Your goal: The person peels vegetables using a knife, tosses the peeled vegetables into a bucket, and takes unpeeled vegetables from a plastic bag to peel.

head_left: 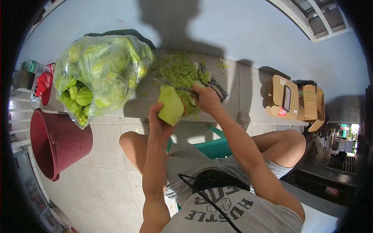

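Note:
A peeled, pale green fruit point(170, 105) is held up in my left hand point(158, 120), fingers wrapped round its lower side. My right hand point(206, 99) is closed on the handle of a knife point(176, 86), whose blade points left across the top of the fruit. Behind and below the knife, a heap of green peelings point(180, 72) lies on the grey ledge. Dark metal bars or tines point(217, 87) show at the right edge of the heap. To the left stands a large clear plastic bag point(108, 70) full of green, wrinkled fruits, with several visible at its open mouth.
A dark red bucket point(74, 136) stands on the tiled floor at the left. A red cap point(44, 84) lies beyond it. Open cardboard boxes point(307, 101) sit on the ledge at the right. A green stool point(213, 148) is under me.

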`<move>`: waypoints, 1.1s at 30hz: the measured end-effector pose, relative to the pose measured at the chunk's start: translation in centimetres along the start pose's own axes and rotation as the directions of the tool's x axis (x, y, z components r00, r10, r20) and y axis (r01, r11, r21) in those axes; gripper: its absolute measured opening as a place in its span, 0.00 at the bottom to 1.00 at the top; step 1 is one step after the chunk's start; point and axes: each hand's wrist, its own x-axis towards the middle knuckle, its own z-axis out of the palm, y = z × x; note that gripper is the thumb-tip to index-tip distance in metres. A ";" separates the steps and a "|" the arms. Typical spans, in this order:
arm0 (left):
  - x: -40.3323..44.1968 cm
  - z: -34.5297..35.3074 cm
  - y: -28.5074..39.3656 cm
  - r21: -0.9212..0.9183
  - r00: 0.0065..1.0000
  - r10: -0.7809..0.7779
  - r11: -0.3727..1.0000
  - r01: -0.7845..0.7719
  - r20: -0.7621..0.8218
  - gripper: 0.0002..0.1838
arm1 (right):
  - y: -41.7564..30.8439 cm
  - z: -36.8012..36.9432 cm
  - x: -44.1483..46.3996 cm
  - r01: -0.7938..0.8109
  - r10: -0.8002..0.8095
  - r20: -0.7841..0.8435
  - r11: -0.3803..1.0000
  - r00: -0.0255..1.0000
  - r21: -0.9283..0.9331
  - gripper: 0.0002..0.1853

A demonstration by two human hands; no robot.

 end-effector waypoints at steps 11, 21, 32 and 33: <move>0.8 0.4 0.5 -0.184 0.997 0.054 0.981 -0.065 -0.061 0.30 | 0.9 -0.1 -0.9 -0.147 0.153 -0.048 0.984 0.987 0.104 0.09; 1.5 -2.4 0.1 -0.289 0.998 0.050 0.957 -0.035 0.044 0.26 | -5.4 -0.9 -3.7 0.339 -0.335 -0.208 0.941 0.919 -0.019 0.13; 0.7 -2.0 0.9 -0.248 0.985 0.132 0.956 -0.155 -0.108 0.26 | -3.9 -0.3 -3.7 0.201 -0.183 -0.184 0.976 0.966 0.084 0.14; 0.7 -2.0 0.9 -0.247 0.986 0.127 0.957 -0.151 -0.110 0.26 | -4.1 -0.6 -3.7 0.195 -0.177 -0.184 0.977 0.967 0.083 0.14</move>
